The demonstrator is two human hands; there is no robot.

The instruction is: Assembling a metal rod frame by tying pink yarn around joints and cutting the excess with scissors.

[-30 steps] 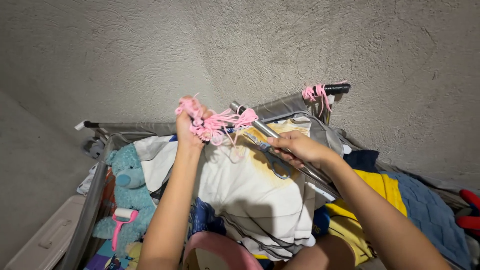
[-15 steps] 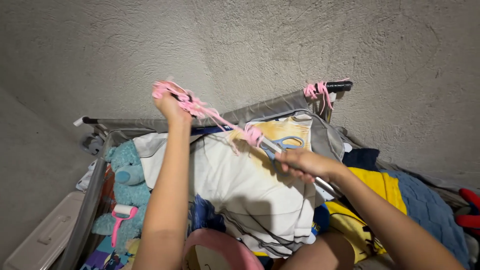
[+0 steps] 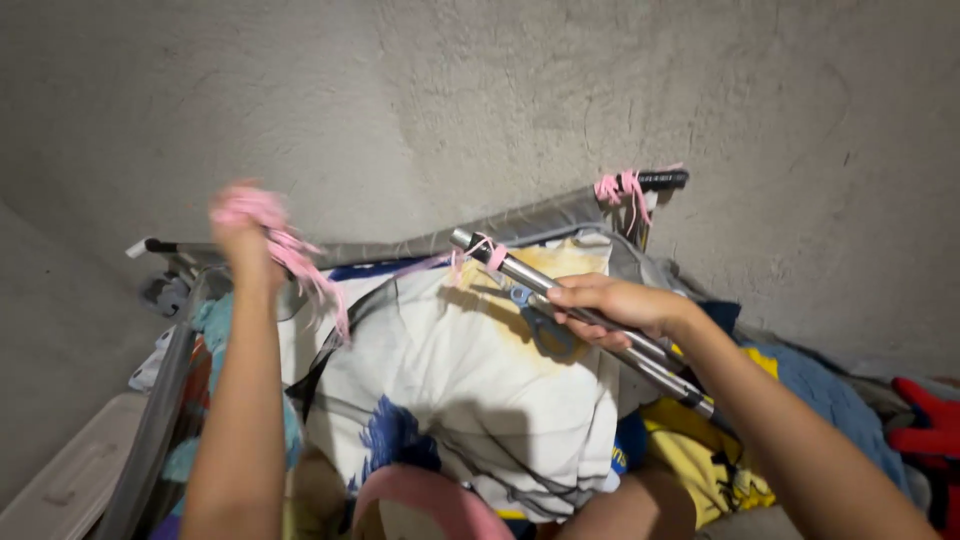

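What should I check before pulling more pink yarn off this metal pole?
1. Right hand gripping metal pole: ok.
2. Left hand holding pulled pink yarn: ok, though blurred.
3. Yarn fully off pole: not ok, a bit remains near its tip.
4. Scissors secured: ok, pinned against the pole under the right hand.
5. Scissor blades closed: cannot tell.

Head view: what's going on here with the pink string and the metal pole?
A person's left hand is raised, gripping a bunch of pink string. The right hand holds a metal pole together with blue-handled scissors, above a printed white cloth. A little string remains tied near the pole's tip.
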